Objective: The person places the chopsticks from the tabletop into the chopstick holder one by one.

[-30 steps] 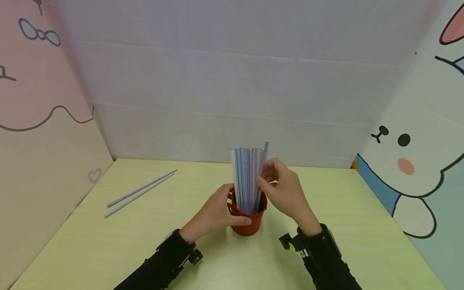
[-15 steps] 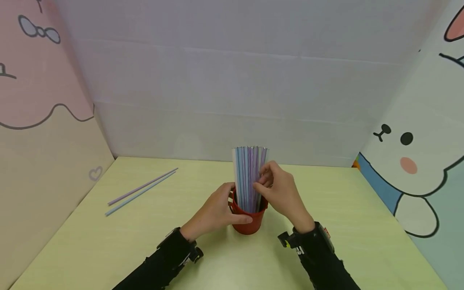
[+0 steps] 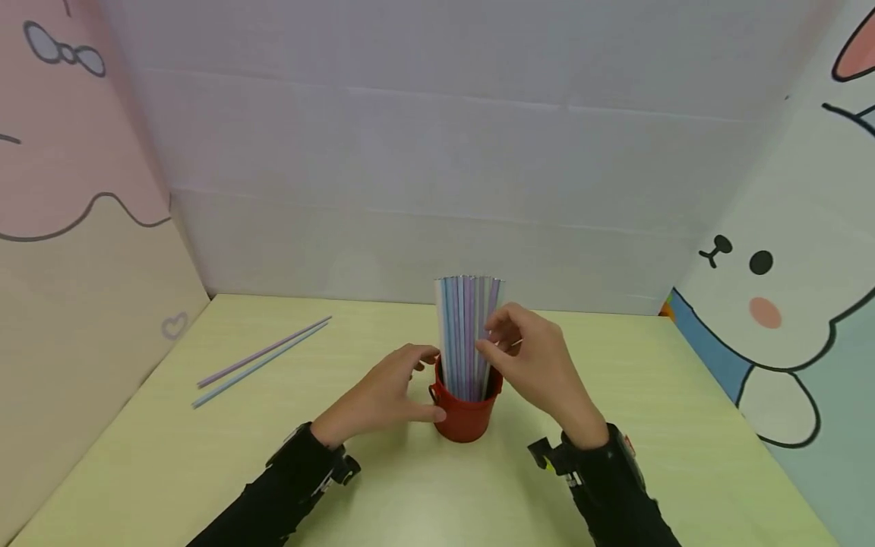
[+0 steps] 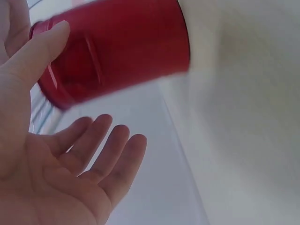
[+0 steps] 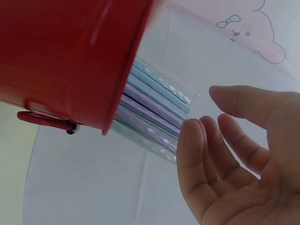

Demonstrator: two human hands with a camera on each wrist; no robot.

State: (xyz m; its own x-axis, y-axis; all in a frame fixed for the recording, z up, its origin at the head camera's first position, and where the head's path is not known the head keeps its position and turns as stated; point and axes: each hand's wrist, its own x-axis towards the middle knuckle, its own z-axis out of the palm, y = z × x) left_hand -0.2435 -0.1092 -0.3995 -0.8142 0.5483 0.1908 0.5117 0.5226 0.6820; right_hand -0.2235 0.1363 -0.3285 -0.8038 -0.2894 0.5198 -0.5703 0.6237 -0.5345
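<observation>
A small red bucket stands upright on the table, packed with straws in white, blue, purple and pale green. To its left is my left hand, its thumb tip at the bucket's side and the other fingers spread off the wall, as the left wrist view also shows. My right hand hovers at the right edge of the straws. In the right wrist view its thumb and bent fingers are apart, with nothing between them. A wire-like handle loop sits low on the bucket's rim.
Two loose straws, one purple and one blue, lie side by side on the pale yellow table at the left. White and printed panels enclose the back and sides.
The purple straw that stuck up in my right hand has gone down level with the others. My left hand has loosened from the bucket and drawn left.
</observation>
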